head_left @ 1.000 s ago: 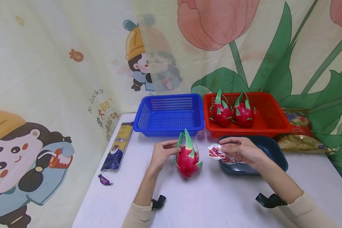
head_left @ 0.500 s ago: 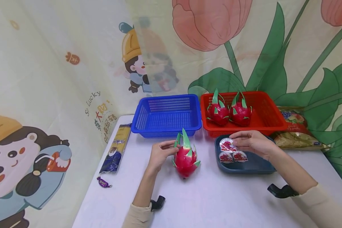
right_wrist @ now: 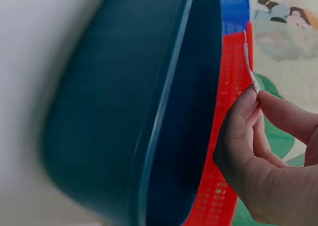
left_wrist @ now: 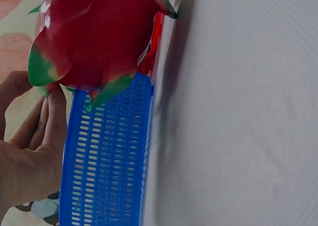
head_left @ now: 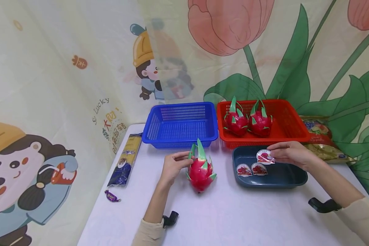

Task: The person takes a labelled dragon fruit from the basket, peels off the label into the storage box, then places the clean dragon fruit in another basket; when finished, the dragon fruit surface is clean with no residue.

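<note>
My left hand (head_left: 173, 167) pinches a leaf at the green top of a red dragon fruit (head_left: 201, 174), which stands upright near the table's middle. Seen from the left wrist, the fruit's red skin (left_wrist: 99, 32) fills the top of the view, thumb and fingers meeting at a green leaf. Between thumb and fingertips, my right hand (head_left: 293, 155) holds a round sticker (head_left: 264, 156) with a dragon fruit print, above the dark teal tray (head_left: 270, 185). The right wrist view catches that sticker (right_wrist: 248, 59) edge-on. Two similar stickers lie at the tray's left end, one of them this label (head_left: 243, 170).
Behind the fruit is a blue basket (head_left: 179, 141); beside it a red basket (head_left: 290, 130) holds two more dragon fruits, one here (head_left: 236, 123). A pasta packet (head_left: 126, 160) and a purple candy (head_left: 111, 196) lie left. A gold-red bag (head_left: 326, 150) lies back right.
My right hand has carried the sticker rightward, from the tray's left edge to over its middle, uncovering the two stickers there. The left hand and its dragon fruit have stayed in place.
</note>
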A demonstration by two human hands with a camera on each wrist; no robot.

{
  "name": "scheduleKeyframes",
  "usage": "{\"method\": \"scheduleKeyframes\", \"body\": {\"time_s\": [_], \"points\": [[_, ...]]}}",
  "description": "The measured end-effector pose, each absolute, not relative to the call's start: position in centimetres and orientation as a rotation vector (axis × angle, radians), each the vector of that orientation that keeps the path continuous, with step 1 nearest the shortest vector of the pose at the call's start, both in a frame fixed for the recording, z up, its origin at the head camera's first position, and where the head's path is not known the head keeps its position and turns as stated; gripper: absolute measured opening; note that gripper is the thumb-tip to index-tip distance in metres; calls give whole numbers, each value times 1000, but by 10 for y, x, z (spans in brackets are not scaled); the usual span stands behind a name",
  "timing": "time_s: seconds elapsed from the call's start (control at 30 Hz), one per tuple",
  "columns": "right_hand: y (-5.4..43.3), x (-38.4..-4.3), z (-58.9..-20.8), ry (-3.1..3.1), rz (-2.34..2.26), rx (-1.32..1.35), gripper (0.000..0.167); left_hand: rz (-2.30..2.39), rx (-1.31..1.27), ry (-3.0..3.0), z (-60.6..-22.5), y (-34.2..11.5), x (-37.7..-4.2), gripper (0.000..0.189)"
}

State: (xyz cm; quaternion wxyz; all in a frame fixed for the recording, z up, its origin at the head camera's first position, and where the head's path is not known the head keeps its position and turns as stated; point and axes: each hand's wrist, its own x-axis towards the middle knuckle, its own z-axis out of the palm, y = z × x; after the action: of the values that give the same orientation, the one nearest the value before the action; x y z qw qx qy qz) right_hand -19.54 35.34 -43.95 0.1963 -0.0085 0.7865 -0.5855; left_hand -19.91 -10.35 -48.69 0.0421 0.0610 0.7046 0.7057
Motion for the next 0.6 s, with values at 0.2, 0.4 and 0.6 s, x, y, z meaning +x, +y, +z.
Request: {"method": "scheduleKeyframes", "body": {"time_s": [0.2,0.4,0.6], "points": [[365,-199,-443,2246,-1581,19,52,2172,183,2144,-486,-104,-199,35],[374,-204,-446,2301,-1518,63,50,2174,189,2149,-488,-105,-200,35],[377,-207,-450,2364,-1430,69,43,2160,186,2158,-488,-106,-200,34]]}}
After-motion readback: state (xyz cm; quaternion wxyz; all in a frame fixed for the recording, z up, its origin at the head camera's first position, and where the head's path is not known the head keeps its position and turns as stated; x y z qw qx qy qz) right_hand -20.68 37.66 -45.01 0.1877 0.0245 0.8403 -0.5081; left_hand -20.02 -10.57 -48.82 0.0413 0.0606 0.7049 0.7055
